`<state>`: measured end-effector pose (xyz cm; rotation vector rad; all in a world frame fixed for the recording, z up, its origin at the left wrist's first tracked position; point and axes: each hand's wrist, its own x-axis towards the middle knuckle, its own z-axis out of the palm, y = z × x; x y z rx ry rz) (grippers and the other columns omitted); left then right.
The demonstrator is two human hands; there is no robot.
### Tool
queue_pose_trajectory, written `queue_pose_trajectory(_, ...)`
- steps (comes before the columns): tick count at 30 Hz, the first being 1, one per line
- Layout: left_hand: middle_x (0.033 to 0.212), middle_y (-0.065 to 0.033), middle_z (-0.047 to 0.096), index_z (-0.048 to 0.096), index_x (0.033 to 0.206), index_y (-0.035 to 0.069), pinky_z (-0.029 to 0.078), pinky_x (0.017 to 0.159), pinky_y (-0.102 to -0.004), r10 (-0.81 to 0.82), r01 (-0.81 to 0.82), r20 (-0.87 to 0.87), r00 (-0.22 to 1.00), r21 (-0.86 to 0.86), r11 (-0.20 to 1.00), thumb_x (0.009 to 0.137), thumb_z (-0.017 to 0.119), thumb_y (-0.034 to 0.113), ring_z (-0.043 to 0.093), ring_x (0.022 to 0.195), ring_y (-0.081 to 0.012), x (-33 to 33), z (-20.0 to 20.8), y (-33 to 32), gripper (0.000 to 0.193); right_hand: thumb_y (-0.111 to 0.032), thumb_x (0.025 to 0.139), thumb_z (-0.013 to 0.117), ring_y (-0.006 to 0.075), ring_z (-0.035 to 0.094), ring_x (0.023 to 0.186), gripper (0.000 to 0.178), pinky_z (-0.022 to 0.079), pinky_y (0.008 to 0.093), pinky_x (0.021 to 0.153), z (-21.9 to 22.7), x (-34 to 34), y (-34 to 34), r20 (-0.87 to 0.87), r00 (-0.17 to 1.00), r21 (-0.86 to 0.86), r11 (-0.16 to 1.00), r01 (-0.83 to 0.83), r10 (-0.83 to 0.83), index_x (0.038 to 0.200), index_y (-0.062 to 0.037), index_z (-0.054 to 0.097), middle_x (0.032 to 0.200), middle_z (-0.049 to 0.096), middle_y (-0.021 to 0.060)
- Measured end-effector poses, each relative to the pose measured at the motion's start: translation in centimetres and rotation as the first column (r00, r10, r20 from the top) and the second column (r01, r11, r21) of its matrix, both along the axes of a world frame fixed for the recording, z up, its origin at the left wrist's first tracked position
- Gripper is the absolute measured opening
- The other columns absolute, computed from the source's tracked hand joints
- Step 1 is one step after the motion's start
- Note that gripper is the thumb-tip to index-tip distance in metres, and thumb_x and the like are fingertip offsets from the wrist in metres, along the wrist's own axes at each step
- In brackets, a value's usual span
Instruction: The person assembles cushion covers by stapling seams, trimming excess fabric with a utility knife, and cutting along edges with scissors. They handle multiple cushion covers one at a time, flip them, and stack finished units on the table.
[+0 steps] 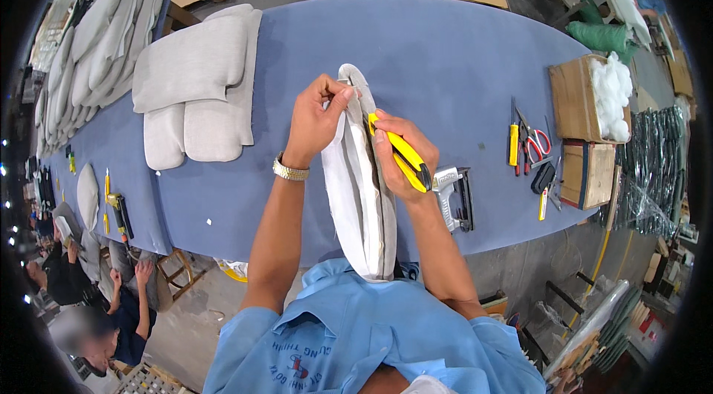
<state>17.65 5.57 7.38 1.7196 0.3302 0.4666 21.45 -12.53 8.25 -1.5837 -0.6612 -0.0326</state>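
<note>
A long, narrow padded cushion (350, 201) stands on edge in front of me, its far end pointing away and its near end against my shirt. One side is white, the other is grey fabric, and a dark seam or gap runs along the upper edge. My left hand (316, 113) pinches the fabric edge near the far end, thumb against fingers. Wrapped round a yellow and black utility knife (405, 149), my right hand (410, 164) rests along the cushion's right side. The knife's front end points at the seam; its blade is too small to make out.
A blue-covered table (445, 45) spans the view. Grey cushions (197, 67) are piled left. A staple gun (453, 197) lies beside my right forearm. Farther right are a screwdriver (513, 145), red-handled scissors (535, 145) and a box of white stuffing (583, 101). Other people work at lower left.
</note>
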Motion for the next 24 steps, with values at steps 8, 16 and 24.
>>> queue_pose_trajectory(8,0.08,0.0004,0.065,0.061,0.086,0.004,0.046,0.068,-0.0232,-0.078,0.014,-0.195,0.978,-0.309,0.951,0.101,0.069,0.021,0.053,0.072,-0.0049,1.0,-1.1,1.1,0.024,0.0,0.09,0.068,0.0277,0.076,0.095,0.01,0.058,0.0336,0.083,0.1,-1.1,-0.9,-0.047,0.998,-0.027,0.999,0.044,-0.046,0.1,-0.0009,0.07,0.103,0.076,0.0183)
queue_pose_trajectory(16,0.079,0.0031,0.06,0.062,0.086,0.007,0.043,0.071,-0.0233,-0.145,0.074,-0.285,0.948,-0.247,0.966,0.1,0.071,0.025,0.051,0.075,-0.0064,2.0,0.7,1.5,0.024,-0.001,0.089,0.068,0.0289,0.076,0.092,0.01,0.059,0.0341,0.08,-0.6,-3.3,-2.8,-0.043,0.995,-0.04,0.996,0.083,-0.085,0.099,-0.0017,0.069,0.103,0.076,0.0192)
queue_pose_trajectory(24,0.079,-0.0042,0.064,0.063,0.083,0.002,0.05,0.07,-0.0274,-0.191,0.117,-0.271,0.943,-0.268,0.956,0.096,0.074,0.021,0.058,0.073,-0.0123,3.1,1.2,1.6,0.026,-0.004,0.091,0.068,0.0268,0.076,0.088,0.008,0.058,0.0332,0.078,0.3,-7.2,-6.9,-0.023,0.995,-0.098,0.99,0.098,-0.1,0.099,-0.0019,0.069,0.103,0.076,0.0196)
